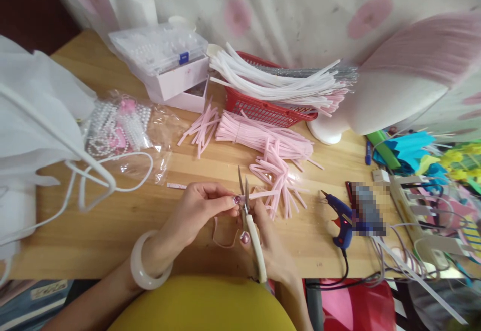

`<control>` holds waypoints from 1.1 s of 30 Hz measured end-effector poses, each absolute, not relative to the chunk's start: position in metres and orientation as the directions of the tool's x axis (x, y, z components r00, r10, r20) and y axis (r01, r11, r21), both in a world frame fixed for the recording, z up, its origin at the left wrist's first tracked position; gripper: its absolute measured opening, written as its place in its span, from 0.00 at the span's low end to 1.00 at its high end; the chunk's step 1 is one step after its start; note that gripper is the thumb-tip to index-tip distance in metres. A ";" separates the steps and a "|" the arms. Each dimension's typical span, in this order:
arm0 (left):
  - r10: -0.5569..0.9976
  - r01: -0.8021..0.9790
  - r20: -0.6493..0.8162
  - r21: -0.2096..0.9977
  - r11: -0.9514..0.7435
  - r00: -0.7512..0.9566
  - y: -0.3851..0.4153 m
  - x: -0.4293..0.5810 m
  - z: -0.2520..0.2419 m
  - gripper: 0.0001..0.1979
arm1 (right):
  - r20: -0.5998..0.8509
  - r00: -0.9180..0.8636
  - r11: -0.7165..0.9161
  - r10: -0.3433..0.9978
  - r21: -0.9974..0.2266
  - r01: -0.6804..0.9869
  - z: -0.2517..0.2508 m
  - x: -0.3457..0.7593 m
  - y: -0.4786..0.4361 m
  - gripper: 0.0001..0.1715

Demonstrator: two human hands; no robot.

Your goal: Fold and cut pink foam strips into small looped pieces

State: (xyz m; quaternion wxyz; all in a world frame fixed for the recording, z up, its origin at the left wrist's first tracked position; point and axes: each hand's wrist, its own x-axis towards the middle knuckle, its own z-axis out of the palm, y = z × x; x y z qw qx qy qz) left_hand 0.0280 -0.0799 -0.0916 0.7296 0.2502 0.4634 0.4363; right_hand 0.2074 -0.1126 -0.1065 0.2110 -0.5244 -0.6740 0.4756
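Note:
My left hand [195, 213] is closed in a pinch on one end of a pink pipe cleaner [265, 193]. Its other end reaches rightward past the blades. In my right hand [276, 256] is a pair of white-handled scissors [257, 256], blades pointing away from me and slightly parted around the pipe cleaner. Part of the handles is hidden by my fingers. Just beyond lies a loose heap of bent pink pipe cleaners [276, 170]. Behind that heap is a tied bundle of straight pink pipe cleaners [248, 135], with short cut pieces [203, 129] to its left.
A red basket [259, 108] of white and silver pipe cleaners stands at the back. Bagged pearl strings [120, 125] and a white cable [145, 156] lie left. At right are a blue glue gun [341, 218], a power strip [409, 215] and a white mannequin head [394, 95].

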 end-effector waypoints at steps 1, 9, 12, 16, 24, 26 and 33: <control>0.868 -0.402 -0.458 0.770 0.494 0.189 -0.080 0.028 -0.092 0.02 | -0.210 -0.381 0.001 0.900 -0.875 0.484 -0.106 0.207 -0.112 0.21; 0.865 -0.372 -0.465 0.781 0.502 0.189 -0.080 0.027 -0.095 0.03 | -0.235 -0.362 -0.050 0.902 -0.890 0.453 -0.111 0.209 -0.113 0.18; 0.848 -0.375 -0.486 0.761 0.529 0.210 -0.080 0.026 -0.092 0.03 | -0.241 -0.321 -0.084 0.916 -0.897 0.434 -0.114 0.210 -0.115 0.18; 0.836 -0.398 -0.495 0.736 0.548 0.236 -0.080 0.026 -0.091 0.03 | -0.234 -0.282 -0.112 0.931 -0.915 0.388 -0.115 0.205 -0.117 0.13; 0.862 -0.399 -0.456 0.764 0.507 0.223 -0.083 0.019 -0.096 0.02 | -0.185 -0.142 -0.125 0.972 -0.927 0.353 -0.118 0.204 -0.111 0.16; 0.879 -0.393 -0.446 0.787 0.475 0.169 -0.083 0.013 -0.098 0.04 | -0.155 -0.110 -0.081 0.982 -0.866 0.493 -0.117 0.216 -0.112 0.16; 0.904 -0.491 -0.424 0.799 0.347 -0.051 -0.079 -0.010 -0.110 0.08 | -0.164 -0.123 0.010 0.979 -0.563 0.827 -0.100 0.241 -0.127 0.20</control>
